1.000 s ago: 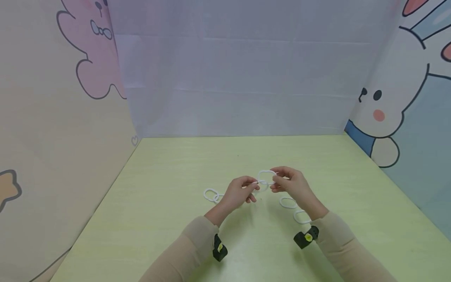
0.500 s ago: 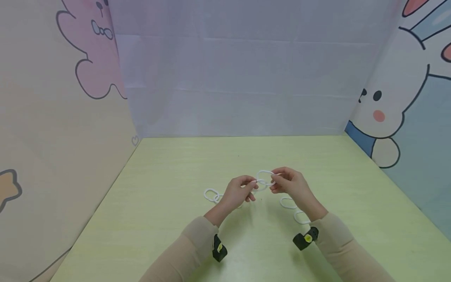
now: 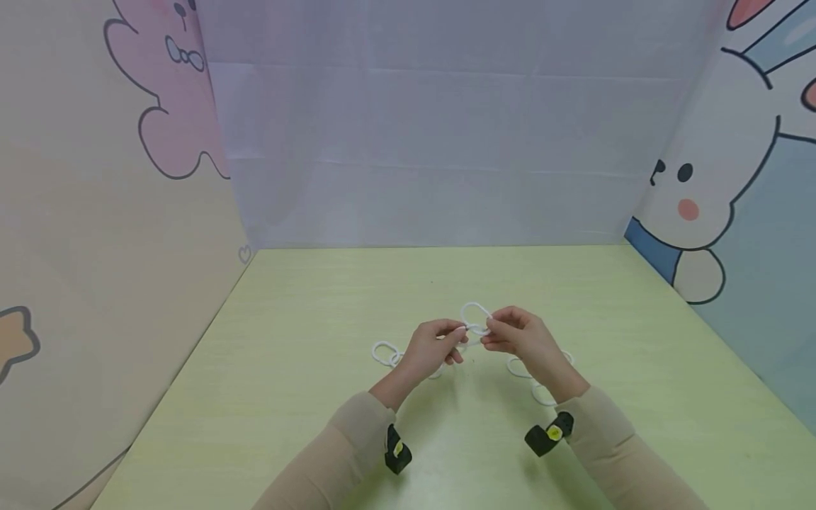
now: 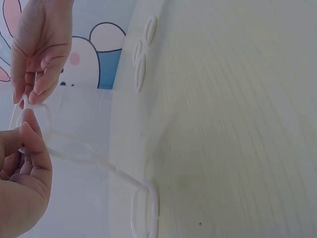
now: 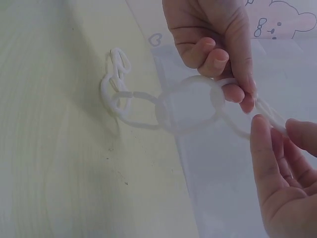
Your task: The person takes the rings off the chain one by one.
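Note:
Above the middle of the table, my left hand (image 3: 430, 350) pinches the end link of a white plastic chain (image 5: 190, 104) between thumb and fingertips. From there the chain hangs in linked ovals down to the table, where more of it (image 3: 385, 353) lies behind the left hand. Close by on the right, my right hand (image 3: 525, 347) pinches a single white oval chain link (image 3: 473, 306) by its side. This link overlaps the chain's end link in the head view, and the fingertips of both hands nearly meet. Fingers partly hide where the two links cross.
Several loose white links (image 4: 140, 73) lie on the pale yellow-green table (image 3: 331, 297), partly behind the right wrist in the head view. A white sheet (image 3: 414, 156) hangs at the back. Cartoon-printed panels (image 3: 701, 142) stand at the sides.
My right hand has moved slightly left, towards the left hand, and its link now tilts further up and left. The left hand stays almost still, its pinch unchanged.

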`<state>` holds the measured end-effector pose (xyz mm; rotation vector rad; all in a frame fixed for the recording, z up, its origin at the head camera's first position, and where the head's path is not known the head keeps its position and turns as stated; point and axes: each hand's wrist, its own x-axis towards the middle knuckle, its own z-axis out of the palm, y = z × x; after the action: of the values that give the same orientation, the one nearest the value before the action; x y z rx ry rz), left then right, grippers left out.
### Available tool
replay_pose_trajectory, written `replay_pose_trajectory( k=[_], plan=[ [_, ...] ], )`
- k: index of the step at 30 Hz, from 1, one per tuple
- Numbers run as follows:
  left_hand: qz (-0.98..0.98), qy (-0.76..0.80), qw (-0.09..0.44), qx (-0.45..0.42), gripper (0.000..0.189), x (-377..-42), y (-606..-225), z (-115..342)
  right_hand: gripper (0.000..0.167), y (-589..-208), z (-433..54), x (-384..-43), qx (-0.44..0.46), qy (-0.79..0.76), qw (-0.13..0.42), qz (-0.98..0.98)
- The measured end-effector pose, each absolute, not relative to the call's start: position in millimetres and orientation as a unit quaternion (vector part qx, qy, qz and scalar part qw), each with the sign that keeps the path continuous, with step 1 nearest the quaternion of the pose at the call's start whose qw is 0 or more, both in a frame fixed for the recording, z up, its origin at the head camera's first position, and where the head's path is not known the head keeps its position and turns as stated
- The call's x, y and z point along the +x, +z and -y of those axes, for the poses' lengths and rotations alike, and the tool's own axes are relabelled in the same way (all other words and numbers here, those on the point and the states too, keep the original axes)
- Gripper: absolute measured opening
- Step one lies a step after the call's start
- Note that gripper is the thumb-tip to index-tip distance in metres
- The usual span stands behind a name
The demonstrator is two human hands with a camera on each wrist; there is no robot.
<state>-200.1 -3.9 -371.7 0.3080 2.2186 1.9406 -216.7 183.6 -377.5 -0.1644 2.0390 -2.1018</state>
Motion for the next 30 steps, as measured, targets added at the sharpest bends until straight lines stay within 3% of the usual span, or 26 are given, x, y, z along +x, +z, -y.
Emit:
replay_pose_trajectory(
  k=[6, 17, 24, 30],
  plan=[
    [-0.739, 0.66, 0.092, 0.096, 0.027, -215.6, -397.7, -0.3, 0.02, -378.2, -183.9, -215.3, -0.056, -0.707, 0.109, -0.697],
    [-0.741, 0.656, 0.088, 0.114, 0.025, -194.8, -364.6, 0.5, 0.017, -377.9, -184.7, -212.8, -0.055, -0.716, 0.114, -0.687],
    [-0.735, 0.663, 0.088, 0.113, 0.022, -196.3, -364.6, 1.7, 0.015, -377.5, -184.3, -213.6, -0.062, -0.715, 0.116, -0.686],
    [-0.735, 0.663, 0.088, 0.112, 0.02, -198.0, -365.2, 2.8, 0.022, -379.9, -186.1, -215.7, -0.067, -0.71, 0.108, -0.693]
  ],
)
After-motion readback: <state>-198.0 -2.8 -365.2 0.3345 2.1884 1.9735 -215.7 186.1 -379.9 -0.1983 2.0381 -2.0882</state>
